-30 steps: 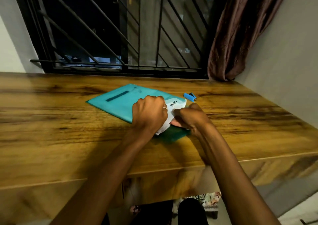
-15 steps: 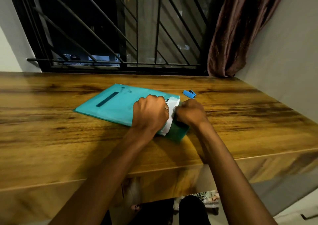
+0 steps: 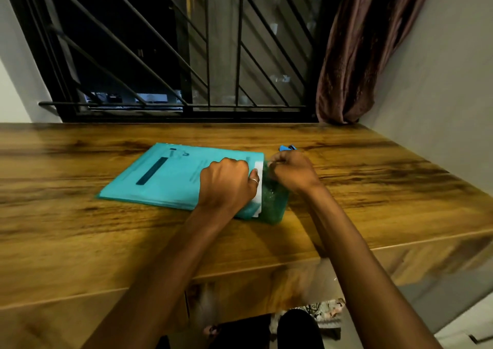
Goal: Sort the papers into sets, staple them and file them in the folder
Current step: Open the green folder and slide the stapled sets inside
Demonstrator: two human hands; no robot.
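Note:
A teal translucent folder (image 3: 165,175) lies flat on the wooden desk (image 3: 80,228). Only a narrow white strip of the papers (image 3: 259,183) shows at its right, open end. My left hand (image 3: 226,183) is fisted on the folder's top, pressing at the paper edge. My right hand (image 3: 292,173) is closed on the folder's darker open flap (image 3: 274,204) at the right end. A small blue stapler (image 3: 287,148) lies on the desk just behind my right hand, partly hidden by it.
A barred window (image 3: 186,55) runs along the desk's far edge. A brown curtain (image 3: 354,55) hangs at the back right corner beside a grey wall (image 3: 440,95). The desk's near edge (image 3: 240,271) is below my forearms.
The papers have slid leftward into the folder; much less white shows now. Both hands have shifted with them, and the folder lies more squarely on the desk.

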